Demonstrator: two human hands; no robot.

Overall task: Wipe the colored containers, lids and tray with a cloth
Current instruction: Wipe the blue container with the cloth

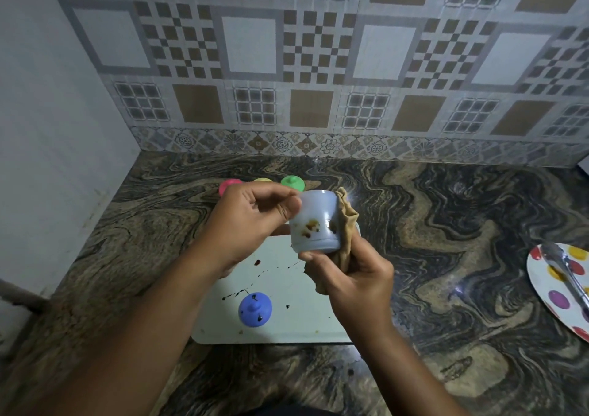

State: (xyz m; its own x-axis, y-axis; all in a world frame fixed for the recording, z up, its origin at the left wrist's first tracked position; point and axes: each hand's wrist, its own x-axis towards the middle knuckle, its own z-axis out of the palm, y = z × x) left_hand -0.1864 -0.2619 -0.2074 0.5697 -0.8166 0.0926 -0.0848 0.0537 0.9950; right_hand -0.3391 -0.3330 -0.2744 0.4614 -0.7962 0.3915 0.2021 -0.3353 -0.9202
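Pale-blue container (pixel 315 221), spotted with brown, is held above the white tray (pixel 287 331). The left hand (pixel 251 224) pinches its rim; the right hand (pixel 357 275) grips a tan cloth (pixel 345 224) against its right side. A blue lid (pixel 255 308) lies on the splattered tray. Farther off sit a pink top (pixel 228 186), perhaps a lid, and a green lid (pixel 292 182).

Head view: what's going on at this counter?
A person's left hand grips a pale blue container while the right hand holds a tan cloth against its side. Brown stains show on the container's wall. A blue lid lies on the white tray, both spattered with dark drops.
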